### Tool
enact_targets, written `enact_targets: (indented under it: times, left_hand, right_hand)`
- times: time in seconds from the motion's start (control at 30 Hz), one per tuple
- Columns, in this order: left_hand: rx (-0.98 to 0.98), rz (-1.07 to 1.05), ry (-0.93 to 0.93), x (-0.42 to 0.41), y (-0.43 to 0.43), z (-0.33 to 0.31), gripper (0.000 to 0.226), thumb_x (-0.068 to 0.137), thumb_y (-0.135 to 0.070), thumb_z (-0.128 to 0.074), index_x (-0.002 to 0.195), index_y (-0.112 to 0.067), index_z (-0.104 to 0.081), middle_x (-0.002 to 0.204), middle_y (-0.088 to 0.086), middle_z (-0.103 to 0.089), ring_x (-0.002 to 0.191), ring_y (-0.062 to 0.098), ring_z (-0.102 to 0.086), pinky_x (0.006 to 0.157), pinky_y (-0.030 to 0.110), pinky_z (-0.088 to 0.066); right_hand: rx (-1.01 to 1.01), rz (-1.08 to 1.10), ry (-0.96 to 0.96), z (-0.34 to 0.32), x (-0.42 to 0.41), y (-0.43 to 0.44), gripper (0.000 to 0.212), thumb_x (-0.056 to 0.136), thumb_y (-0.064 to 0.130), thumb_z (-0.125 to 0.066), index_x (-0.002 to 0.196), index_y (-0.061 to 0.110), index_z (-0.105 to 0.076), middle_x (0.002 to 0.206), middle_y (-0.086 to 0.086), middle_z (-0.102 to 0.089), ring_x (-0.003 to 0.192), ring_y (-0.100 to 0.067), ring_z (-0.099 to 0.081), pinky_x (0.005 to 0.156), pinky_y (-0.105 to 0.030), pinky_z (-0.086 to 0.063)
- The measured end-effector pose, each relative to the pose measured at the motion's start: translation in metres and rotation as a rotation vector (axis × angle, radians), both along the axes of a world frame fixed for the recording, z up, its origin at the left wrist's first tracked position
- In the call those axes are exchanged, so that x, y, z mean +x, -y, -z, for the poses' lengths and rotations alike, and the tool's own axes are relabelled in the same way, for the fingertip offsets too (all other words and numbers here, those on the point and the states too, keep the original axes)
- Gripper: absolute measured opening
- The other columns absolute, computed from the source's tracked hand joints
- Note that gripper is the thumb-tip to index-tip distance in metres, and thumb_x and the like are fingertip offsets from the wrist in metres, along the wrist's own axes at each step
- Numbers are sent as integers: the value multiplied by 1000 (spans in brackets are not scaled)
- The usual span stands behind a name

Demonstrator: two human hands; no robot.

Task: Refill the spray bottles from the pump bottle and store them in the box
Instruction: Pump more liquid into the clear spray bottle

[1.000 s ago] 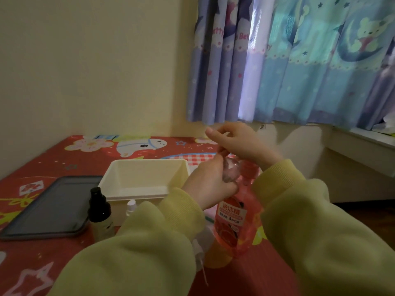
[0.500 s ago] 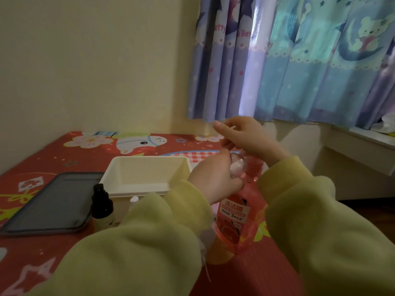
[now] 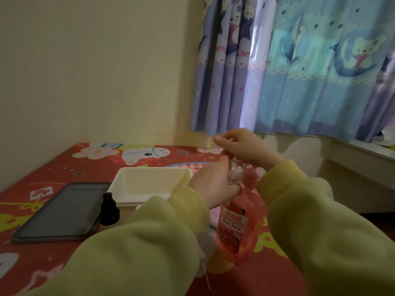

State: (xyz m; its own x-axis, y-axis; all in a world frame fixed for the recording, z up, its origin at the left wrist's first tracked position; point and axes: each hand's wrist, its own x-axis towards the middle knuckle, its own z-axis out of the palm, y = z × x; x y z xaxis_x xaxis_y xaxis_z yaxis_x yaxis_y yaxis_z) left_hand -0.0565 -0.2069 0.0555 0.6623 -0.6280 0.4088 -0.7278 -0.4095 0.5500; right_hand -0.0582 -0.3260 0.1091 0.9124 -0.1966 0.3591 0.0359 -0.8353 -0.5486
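Note:
A pink pump bottle (image 3: 239,227) with a printed label stands on the red patterned table. My left hand (image 3: 213,186) grips a small clear spray bottle (image 3: 235,174) and holds it up against the pump's neck. My right hand (image 3: 243,146) lies on top of the pump head with its fingers curled over it, so the head is hidden. A white open box (image 3: 149,197) stands just behind my left wrist. A spray bottle with a black cap (image 3: 109,210) stands at the box's front left corner. A white cap (image 3: 139,207) peeks out beside my left sleeve.
A dark flat tray (image 3: 62,212) lies on the table's left side. The table meets a cream wall at the back and left. Blue curtains (image 3: 299,71) hang at the back right over a white ledge (image 3: 363,159).
Both hands stay at the top of the pump bottle, shifting only slightly. The view has drifted a little.

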Motion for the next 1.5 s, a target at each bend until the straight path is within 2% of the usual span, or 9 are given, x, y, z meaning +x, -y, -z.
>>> enact_targets:
  times: [0.13,0.37,0.5,0.6,0.73,0.87,1.17,1.33,1.5]
  left_hand:
    - [-21,-17,-40,1,4,5,39,76,-20,-61,111,-8,-46,103,12,-64,97,29,-59,73,34,-44]
    - [-30,-35,-62,2,5,14,25,76,-16,-61,92,-14,-42,102,10,-62,97,28,-58,75,33,-42]
    - [30,-8,-45,2,3,7,35,76,-20,-61,106,-9,-46,103,10,-62,97,27,-58,76,34,-46]
    - [46,16,-25,4,0,-2,44,75,-22,-62,113,-10,-45,101,10,-62,95,28,-59,80,41,-49]
    - [16,2,-8,2,2,0,39,76,-21,-61,110,-10,-45,98,7,-62,95,27,-59,76,36,-47]
    - [-25,-8,-54,2,5,12,23,77,-19,-60,91,-15,-42,83,-3,-53,91,25,-59,75,34,-46]
    - [22,2,-59,0,1,5,32,76,-19,-60,103,-13,-45,97,6,-59,95,26,-58,79,38,-48]
    - [8,5,-34,3,1,-1,38,75,-19,-61,109,-11,-46,103,6,-61,98,26,-58,81,38,-48]
    - [-13,-4,-76,3,6,14,25,76,-18,-60,93,-15,-42,93,2,-56,93,26,-58,74,33,-44]
  right_hand:
    - [-21,14,36,8,4,3,36,85,51,-56,85,16,-64,77,-3,-71,72,-17,-68,74,-35,-55]
    - [24,28,76,21,11,4,38,81,57,-57,80,19,-65,70,-4,-71,70,-19,-70,68,-43,-59]
    - [1,-9,-18,14,8,4,32,84,50,-59,74,20,-61,71,0,-67,70,-17,-66,64,-30,-54]
    - [100,-76,-46,1,3,3,34,88,44,-57,87,10,-64,76,-5,-67,68,-15,-61,61,-24,-49]
    - [63,-50,17,4,4,4,41,85,51,-56,88,10,-65,76,-5,-70,68,-16,-65,63,-26,-51]
    - [94,-13,49,17,8,5,43,82,57,-56,79,15,-64,74,-7,-71,70,-18,-70,68,-33,-55]
    - [82,-23,-31,9,5,2,39,86,52,-54,74,16,-59,71,-2,-65,69,-17,-65,63,-28,-51]
    - [88,-32,25,4,5,3,39,86,54,-53,77,17,-61,75,-4,-68,64,-13,-64,61,-25,-49]
    - [201,-7,88,17,8,8,45,84,55,-54,86,11,-64,68,-4,-69,62,-15,-68,58,-25,-51]
